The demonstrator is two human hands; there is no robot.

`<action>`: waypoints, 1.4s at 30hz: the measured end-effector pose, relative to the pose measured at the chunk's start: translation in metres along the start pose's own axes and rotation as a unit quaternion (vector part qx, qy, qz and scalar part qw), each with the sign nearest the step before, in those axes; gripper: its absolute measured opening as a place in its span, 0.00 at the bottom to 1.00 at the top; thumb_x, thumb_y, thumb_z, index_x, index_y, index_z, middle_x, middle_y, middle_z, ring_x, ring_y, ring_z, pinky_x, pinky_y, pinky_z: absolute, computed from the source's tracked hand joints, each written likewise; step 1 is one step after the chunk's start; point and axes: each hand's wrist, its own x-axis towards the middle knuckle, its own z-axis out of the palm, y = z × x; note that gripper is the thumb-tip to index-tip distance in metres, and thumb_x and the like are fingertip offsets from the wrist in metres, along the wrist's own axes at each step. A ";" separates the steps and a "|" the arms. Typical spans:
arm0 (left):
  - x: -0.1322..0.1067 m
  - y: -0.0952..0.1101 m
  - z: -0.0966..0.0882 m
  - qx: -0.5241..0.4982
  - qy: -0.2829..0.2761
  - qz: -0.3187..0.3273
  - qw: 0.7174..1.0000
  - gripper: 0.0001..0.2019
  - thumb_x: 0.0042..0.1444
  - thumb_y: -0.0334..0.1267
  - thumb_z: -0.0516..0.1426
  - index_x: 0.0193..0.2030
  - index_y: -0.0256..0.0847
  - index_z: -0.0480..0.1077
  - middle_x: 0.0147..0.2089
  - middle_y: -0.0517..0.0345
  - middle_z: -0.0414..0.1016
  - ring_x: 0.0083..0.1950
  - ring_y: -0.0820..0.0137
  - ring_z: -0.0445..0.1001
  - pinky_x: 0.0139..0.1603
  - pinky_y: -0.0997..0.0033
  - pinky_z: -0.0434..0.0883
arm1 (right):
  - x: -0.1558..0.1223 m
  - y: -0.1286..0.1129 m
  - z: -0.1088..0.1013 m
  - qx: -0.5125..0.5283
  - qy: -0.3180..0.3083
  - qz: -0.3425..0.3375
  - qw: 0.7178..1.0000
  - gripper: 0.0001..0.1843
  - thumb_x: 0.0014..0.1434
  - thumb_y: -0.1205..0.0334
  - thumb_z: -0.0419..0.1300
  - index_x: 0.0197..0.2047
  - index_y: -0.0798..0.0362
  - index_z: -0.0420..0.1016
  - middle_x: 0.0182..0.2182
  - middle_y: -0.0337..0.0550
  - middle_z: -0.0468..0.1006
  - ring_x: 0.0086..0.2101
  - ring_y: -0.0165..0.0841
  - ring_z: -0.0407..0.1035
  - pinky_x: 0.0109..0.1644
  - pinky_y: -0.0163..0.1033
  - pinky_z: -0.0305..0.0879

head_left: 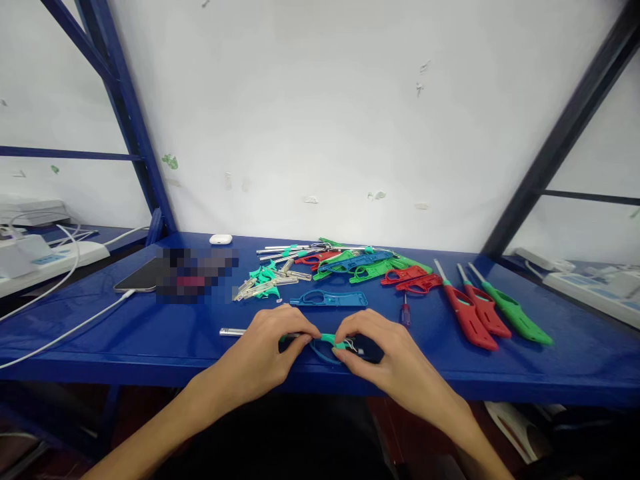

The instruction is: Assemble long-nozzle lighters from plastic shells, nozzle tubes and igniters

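Note:
Between my hands, near the table's front edge, lies a partly built lighter: a blue casing half (pixel 326 353) with a teal trigger piece (pixel 330 339), thin white wires and a metal tube (pixel 233 332) reaching out left. My left hand (pixel 273 340) pinches the assembly at its left part, thumb against forefinger. My right hand (pixel 380 343) has its thumb and forefinger closed on the teal trigger piece. Just beyond them rests another blue casing half (pixel 333 299), hollow side up. A small screwdriver (pixel 405 313) with a purple handle lies to the right.
Several green, red and blue casing halves (pixel 375 267) are heaped behind, beside clear fuel tanks and teal triggers (pixel 263 283). Finished-looking red lighters (pixel 467 313) and a green one (pixel 520 320) lie right. A phone (pixel 137 277) with a white cable and a white earbud case (pixel 221 239) are left.

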 end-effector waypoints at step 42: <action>-0.001 0.002 0.001 -0.002 -0.005 0.020 1.000 0.11 0.69 0.28 0.55 0.45 0.44 0.80 0.45 0.58 0.82 0.46 0.68 0.78 0.50 0.69 0.71 | -0.002 0.004 0.003 -0.017 0.012 -0.020 1.000 0.13 0.68 0.62 0.65 0.55 0.42 0.80 0.47 0.35 0.84 0.48 0.34 0.75 0.54 0.39 0.70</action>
